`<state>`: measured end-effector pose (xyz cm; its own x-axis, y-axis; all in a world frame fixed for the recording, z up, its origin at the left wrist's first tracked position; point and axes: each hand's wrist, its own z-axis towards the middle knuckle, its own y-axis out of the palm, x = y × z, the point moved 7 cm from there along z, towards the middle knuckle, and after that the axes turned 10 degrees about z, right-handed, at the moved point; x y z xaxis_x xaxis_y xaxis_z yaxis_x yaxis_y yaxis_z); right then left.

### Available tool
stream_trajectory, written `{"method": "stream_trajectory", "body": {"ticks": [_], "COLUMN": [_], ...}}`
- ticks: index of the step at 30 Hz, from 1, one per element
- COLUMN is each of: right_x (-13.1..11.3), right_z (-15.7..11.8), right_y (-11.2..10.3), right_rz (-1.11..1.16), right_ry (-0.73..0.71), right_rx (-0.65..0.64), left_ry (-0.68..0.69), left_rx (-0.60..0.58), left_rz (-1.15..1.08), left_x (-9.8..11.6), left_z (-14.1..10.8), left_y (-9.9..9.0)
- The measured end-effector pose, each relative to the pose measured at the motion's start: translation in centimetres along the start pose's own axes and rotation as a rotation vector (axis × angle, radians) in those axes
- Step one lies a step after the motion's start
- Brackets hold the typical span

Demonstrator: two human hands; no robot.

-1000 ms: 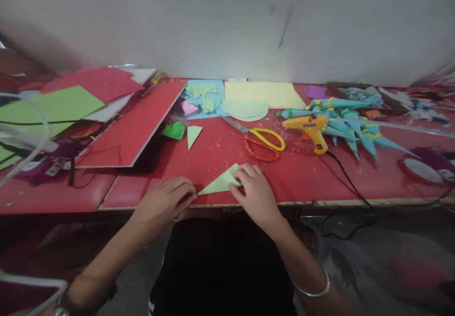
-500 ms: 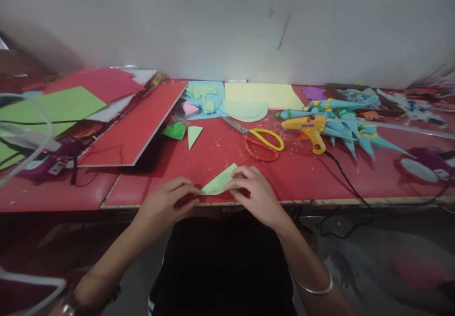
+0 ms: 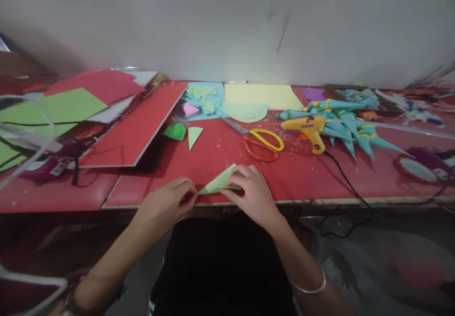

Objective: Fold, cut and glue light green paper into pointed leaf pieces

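"Pale green paper (image 3: 216,181) lies between your two hands, at the near edge of the red table (image 3: 302,178), its point to your left."

"How are you holding it?"

"Your right hand (image 3: 250,185) has the wider end between thumb and fingers. Your left hand (image 3: 168,197) has its fingertips drawn narrow at the point; whether you pinch the paper there, I cannot tell."

"And past your grip?"

"Ahead of your right hand lie scissors (image 3: 245,130) with one yellow and one red handle, blades angled away to your left. Ahead of your left hand lies a small green triangle (image 3: 194,136), a bright green packet (image 3: 175,131) just beside it."

"Farther out?"

"Off to the right of your right hand, a yellow glue gun (image 3: 306,125), then blue cones (image 3: 363,141). Farthest ahead of both hands, a yellow sheet (image 3: 265,95) lies along the wall (image 3: 220,31)."
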<state>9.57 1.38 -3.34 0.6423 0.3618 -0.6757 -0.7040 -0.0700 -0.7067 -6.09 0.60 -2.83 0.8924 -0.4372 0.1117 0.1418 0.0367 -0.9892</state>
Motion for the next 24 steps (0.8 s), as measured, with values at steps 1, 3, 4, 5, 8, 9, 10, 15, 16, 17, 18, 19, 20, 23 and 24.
{"method": "stream_trajectory", "body": {"ticks": [1,3,4,5,8,9,10,15,16,17,18,19,20,23,24], "right_x": [0.0,0.0,0.0,0.0,-0.1,-0.1,-0.1,-0.3,-0.3,-0.4,-0.4,-0.5,-0.5,-0.6,-0.6], "right_z": [0.0,0.1,0.1,0.0,0.0,0.1,0.1,0.5,0.6,0.7,0.8,0.9,1.0,1.0,1.0], "right_y": [0.0,0.0,0.0,0.0,0.1,0.1,0.1,0.5,0.6,0.7,0.8,0.8,0.9,0.9,0.9], "right_rz": [0.000,-0.001,-0.003,-0.006,-0.020,-0.026,-0.034,-0.109,-0.125,-0.135,-0.142,-0.147,-0.151,-0.166,-0.171], "right_ry": [0.000,-0.003,-0.003,-0.003,0.006,0.012,0.016,0.024,0.026,0.027,0.026,0.025,0.024,0.024,0.025], "right_rx": [0.001,0.004,0.004,0.005,0.014,0.020,0.026,0.043,0.037,0.031,0.026,0.024,0.023,0.021,0.020], "left_ry": [-0.004,-0.002,0.002,0.005,-0.012,-0.023,-0.033,-0.073,-0.074,-0.073,-0.071,-0.068,-0.066,-0.074,-0.083], "left_rx": [0.005,0.024,0.031,0.035,0.029,0.026,0.025,0.023,0.016,0.009,0.002,-0.004,-0.008,-0.017,-0.022], "left_rz": [0.025,0.069,0.084,0.091,0.043,0.008,-0.030,-0.169,-0.196,-0.224,-0.252,-0.276,-0.295,-0.325,-0.325], "left_x": [0.1,0.2,0.2,0.3,0.0,-0.2,-0.4,-0.8,-0.9,-0.9,-1.0,-1.1,-1.1,-1.3,-1.4], "left_z": [0.0,0.1,0.1,0.1,0.1,0.1,0.1,0.3,0.4,0.5,0.6,0.6,0.6,0.5,0.4], "left_y": [0.0,-0.1,0.0,0.0,0.2,0.3,0.3,0.4,0.5,0.5,0.5,0.6,0.6,0.7,0.8]}}
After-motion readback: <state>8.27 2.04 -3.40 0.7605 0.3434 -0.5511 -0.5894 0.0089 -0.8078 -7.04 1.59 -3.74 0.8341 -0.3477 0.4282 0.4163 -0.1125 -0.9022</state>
